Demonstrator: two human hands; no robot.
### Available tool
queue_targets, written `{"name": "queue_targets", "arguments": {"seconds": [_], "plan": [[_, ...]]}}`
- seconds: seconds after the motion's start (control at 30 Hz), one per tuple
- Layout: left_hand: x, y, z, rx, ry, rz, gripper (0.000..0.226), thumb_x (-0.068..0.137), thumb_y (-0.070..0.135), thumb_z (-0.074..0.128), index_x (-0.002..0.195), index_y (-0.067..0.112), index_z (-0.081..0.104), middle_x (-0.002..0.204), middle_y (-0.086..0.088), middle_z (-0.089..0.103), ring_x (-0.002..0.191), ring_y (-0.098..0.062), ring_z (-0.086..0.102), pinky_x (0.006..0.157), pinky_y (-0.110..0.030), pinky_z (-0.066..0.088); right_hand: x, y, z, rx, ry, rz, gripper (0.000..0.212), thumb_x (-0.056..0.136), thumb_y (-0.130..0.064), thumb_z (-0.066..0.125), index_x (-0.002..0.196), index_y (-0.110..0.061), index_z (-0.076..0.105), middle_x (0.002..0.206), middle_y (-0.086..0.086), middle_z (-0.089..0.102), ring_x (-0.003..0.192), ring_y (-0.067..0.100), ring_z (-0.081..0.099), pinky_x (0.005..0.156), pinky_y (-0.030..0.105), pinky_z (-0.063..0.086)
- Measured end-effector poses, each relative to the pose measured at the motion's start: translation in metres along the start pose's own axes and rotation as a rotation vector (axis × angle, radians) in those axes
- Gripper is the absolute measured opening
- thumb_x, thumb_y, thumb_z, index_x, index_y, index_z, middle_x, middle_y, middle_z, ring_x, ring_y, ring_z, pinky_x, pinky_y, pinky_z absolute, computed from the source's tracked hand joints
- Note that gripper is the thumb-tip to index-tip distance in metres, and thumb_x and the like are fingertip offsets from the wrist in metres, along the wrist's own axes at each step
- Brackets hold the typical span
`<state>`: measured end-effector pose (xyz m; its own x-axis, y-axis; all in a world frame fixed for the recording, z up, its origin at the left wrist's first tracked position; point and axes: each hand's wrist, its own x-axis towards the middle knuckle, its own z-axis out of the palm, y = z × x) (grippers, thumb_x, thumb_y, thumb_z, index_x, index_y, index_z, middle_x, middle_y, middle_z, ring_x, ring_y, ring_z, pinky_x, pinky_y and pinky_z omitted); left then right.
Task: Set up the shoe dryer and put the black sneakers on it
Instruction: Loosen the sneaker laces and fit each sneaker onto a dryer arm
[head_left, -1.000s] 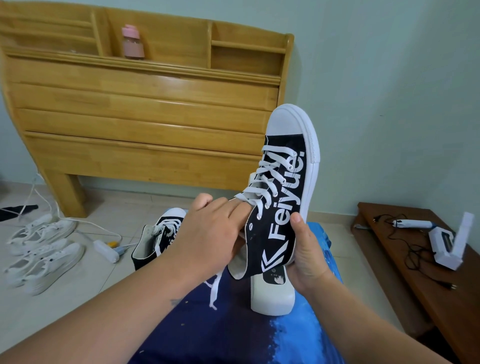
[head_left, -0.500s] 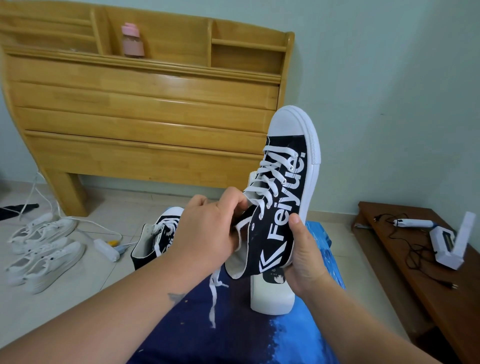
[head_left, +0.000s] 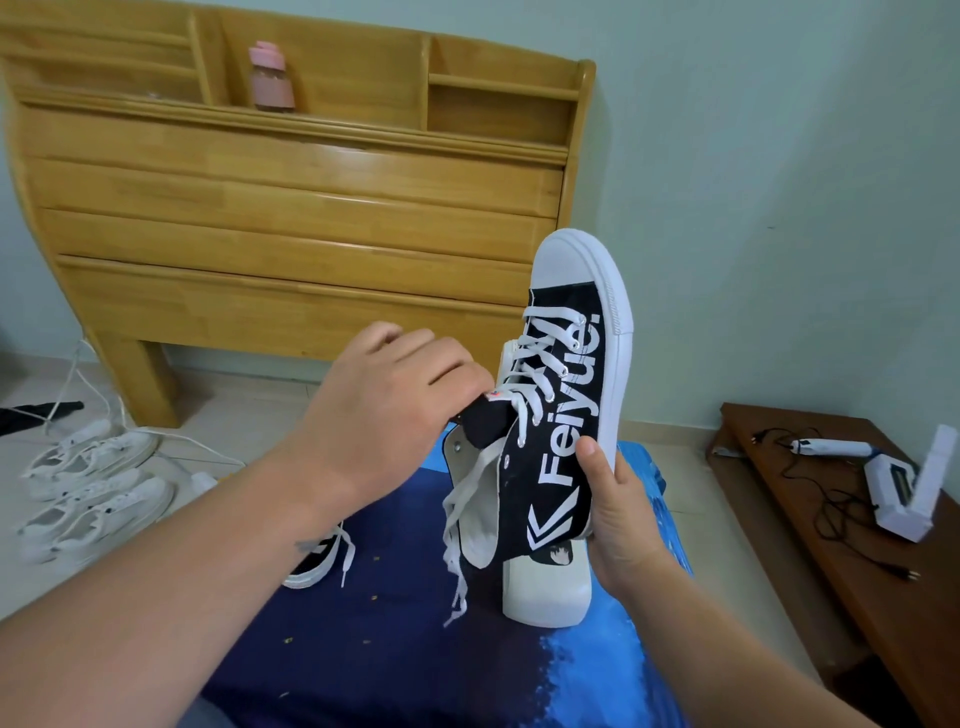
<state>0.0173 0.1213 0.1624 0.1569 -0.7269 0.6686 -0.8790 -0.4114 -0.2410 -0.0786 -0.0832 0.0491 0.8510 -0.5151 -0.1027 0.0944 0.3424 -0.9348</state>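
1. Head view: the right hand (head_left: 621, 512) grips the black canvas high-top sneaker (head_left: 563, 421) by its white rubber sole, toe up, over the white plastic dryer base (head_left: 545, 590) on the blue cloth (head_left: 415, 665).
2. The left hand (head_left: 387, 410) pinches the sneaker's black tongue (head_left: 485, 423); flat white laces (head_left: 454, 530) hang loose.

Both forearms are showing bare, no sleeves reaching down to the left hand (head_left: 384, 410) or the right hand (head_left: 618, 512). A small dark mark is showing on the left forearm, just behind the wrist.
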Motion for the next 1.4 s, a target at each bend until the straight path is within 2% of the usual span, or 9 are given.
{"name": "queue_targets", "arguments": {"seconds": [0.13, 0.3, 0.47, 0.6, 0.7, 0.8, 1.03, 1.23, 1.4], "plan": [[0.0, 0.005, 0.005, -0.264, 0.028, -0.154, 0.029, 0.076, -0.006, 0.059, 0.092, 0.015, 0.071, 0.088, 0.001, 0.066, 0.072, -0.023, 0.061, 0.062, -0.041, 0.047, 0.0, 0.001, 0.002, 0.073, -0.013, 0.032, 0.078, 0.059, -0.055, 0.081, 0.124, -0.016, 0.064, 0.115, 0.009, 0.075, 0.104, 0.026, 0.072, 0.077, 0.036, 0.06], [-0.006, 0.015, 0.019, -0.715, 0.05, -0.576, 0.021, 0.082, 0.027, 0.07, 0.094, 0.03, 0.054, 0.089, 0.013, 0.058, 0.073, -0.003, 0.055, 0.06, -0.009, 0.041, -0.001, 0.004, 0.006, 0.16, -0.041, 0.076, 0.087, 0.055, -0.064, 0.078, 0.129, -0.019, 0.063, 0.123, 0.008, 0.071, 0.113, 0.027, 0.068, 0.094, 0.048, 0.053], [-0.027, 0.022, 0.036, -1.065, -0.119, -0.878, 0.044, 0.067, 0.063, 0.069, 0.084, 0.028, 0.049, 0.077, 0.02, 0.064, 0.064, -0.002, 0.054, 0.064, -0.022, 0.042, 0.001, 0.0, 0.007, 0.216, -0.01, 0.04, 0.081, 0.066, -0.061, 0.072, 0.134, -0.018, 0.058, 0.128, 0.009, 0.069, 0.116, 0.028, 0.066, 0.091, 0.047, 0.054], [-0.043, 0.03, 0.045, -1.059, -0.306, -0.878, 0.048, 0.05, 0.065, 0.074, 0.077, 0.034, 0.05, 0.068, 0.019, 0.062, 0.057, -0.001, 0.051, 0.059, -0.02, 0.039, 0.002, -0.003, 0.006, 0.221, 0.006, 0.029, 0.079, 0.067, -0.059, 0.073, 0.134, -0.018, 0.058, 0.127, 0.008, 0.07, 0.113, 0.026, 0.068, 0.08, 0.04, 0.058], [-0.047, 0.032, 0.047, -1.107, -0.303, -0.87, 0.041, 0.059, 0.052, 0.078, 0.071, 0.027, 0.048, 0.062, 0.009, 0.055, 0.058, -0.009, 0.047, 0.06, -0.026, 0.039, 0.003, -0.002, 0.006, 0.195, 0.027, 0.027, 0.087, 0.058, -0.062, 0.08, 0.131, -0.019, 0.06, 0.123, 0.008, 0.072, 0.109, 0.026, 0.07, 0.075, 0.038, 0.059], [-0.046, 0.033, 0.044, -1.051, -0.252, -0.862, 0.036, 0.071, 0.036, 0.08, 0.068, 0.023, 0.046, 0.058, 0.004, 0.051, 0.053, -0.012, 0.049, 0.056, -0.026, 0.039, 0.003, 0.001, 0.002, 0.176, 0.036, 0.006, 0.073, 0.068, -0.057, 0.074, 0.129, -0.019, 0.061, 0.122, 0.008, 0.072, 0.107, 0.025, 0.071, 0.071, 0.037, 0.06], [-0.032, 0.046, 0.02, -0.985, -0.175, -0.786, 0.023, 0.078, 0.023, 0.076, 0.066, 0.035, 0.06, 0.051, 0.013, 0.066, 0.032, 0.0, 0.042, 0.037, -0.006, 0.027, 0.003, 0.007, 0.007, 0.189, 0.028, -0.003, 0.069, 0.075, -0.05, 0.068, 0.132, -0.014, 0.058, 0.126, 0.014, 0.069, 0.115, 0.033, 0.066, 0.098, 0.054, 0.051], [-0.022, 0.061, 0.008, -1.259, -0.262, -0.77, 0.03, 0.082, 0.011, 0.066, 0.104, 0.031, 0.069, 0.097, 0.015, 0.075, 0.087, 0.004, 0.069, 0.062, -0.004, 0.047, 0.001, 0.007, 0.011, 0.141, 0.028, 0.007, 0.083, 0.064, -0.059, 0.075, 0.133, -0.015, 0.058, 0.128, 0.016, 0.068, 0.116, 0.036, 0.065, 0.099, 0.058, 0.05], [-0.012, 0.068, 0.001, -1.438, -0.414, -0.702, 0.022, 0.082, 0.018, 0.055, 0.098, 0.03, 0.065, 0.07, 0.027, 0.068, 0.062, 0.012, 0.06, 0.056, -0.002, 0.04, 0.0, 0.01, 0.011, 0.076, -0.014, 0.031, 0.089, 0.052, -0.069, 0.078, 0.126, -0.022, 0.063, 0.121, 0.013, 0.072, 0.113, 0.041, 0.066, 0.098, 0.068, 0.044]]}}
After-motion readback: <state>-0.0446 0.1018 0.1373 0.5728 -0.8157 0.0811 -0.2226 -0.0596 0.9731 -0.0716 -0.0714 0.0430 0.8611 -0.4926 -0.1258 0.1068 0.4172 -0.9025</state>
